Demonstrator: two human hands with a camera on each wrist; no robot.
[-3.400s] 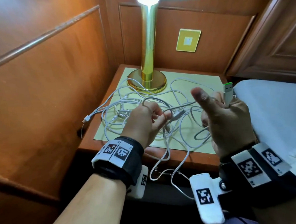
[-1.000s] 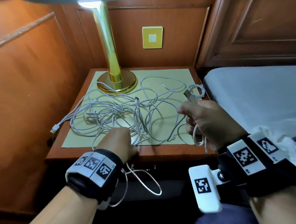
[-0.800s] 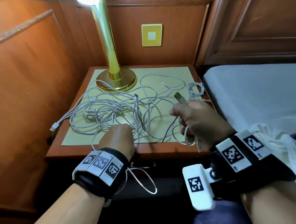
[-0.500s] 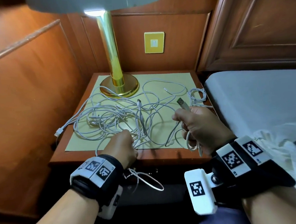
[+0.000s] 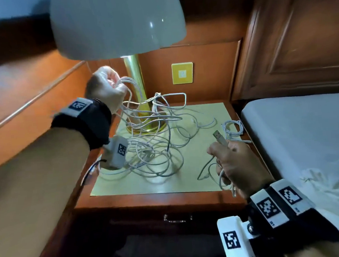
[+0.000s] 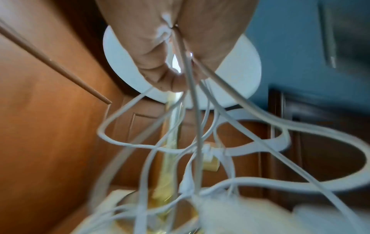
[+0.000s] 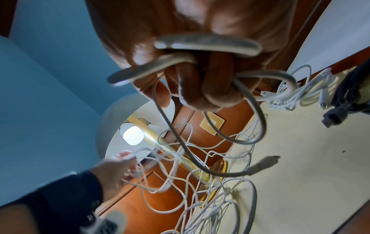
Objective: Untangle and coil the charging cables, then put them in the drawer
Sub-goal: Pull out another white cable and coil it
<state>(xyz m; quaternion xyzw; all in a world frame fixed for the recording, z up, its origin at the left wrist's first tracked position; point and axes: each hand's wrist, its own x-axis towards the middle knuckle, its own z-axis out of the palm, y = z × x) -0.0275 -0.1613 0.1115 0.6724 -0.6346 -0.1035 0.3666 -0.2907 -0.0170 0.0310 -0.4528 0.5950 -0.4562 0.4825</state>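
Item, lower right of the head view: my right hand (image 5: 236,164), fingers curled round a few loops of grey cable (image 7: 208,45), its USB plug (image 5: 218,136) sticking up past my thumb toward the wall.

Item, lower centre: drawer (image 5: 177,217) under the nightstand's front edge, closed.

Item, centre: white cable tangle (image 5: 154,149), part lying on the yellow mat (image 5: 188,182), part hanging in the air.

Item, upper left: my left hand (image 5: 104,88), raised beside the brass lamp (image 5: 136,80), fist closed on several white strands, so the bundle's long axis runs steeply down and rightward to the mat.

Item, right of centre, farther back: small coiled cable (image 5: 233,128) near the mat's bed-side edge.

Judgement: the tangle lies left of my right hand and below my left; the left is nearer it. Separating calls for pulling the hands farther apart along that slanted line.
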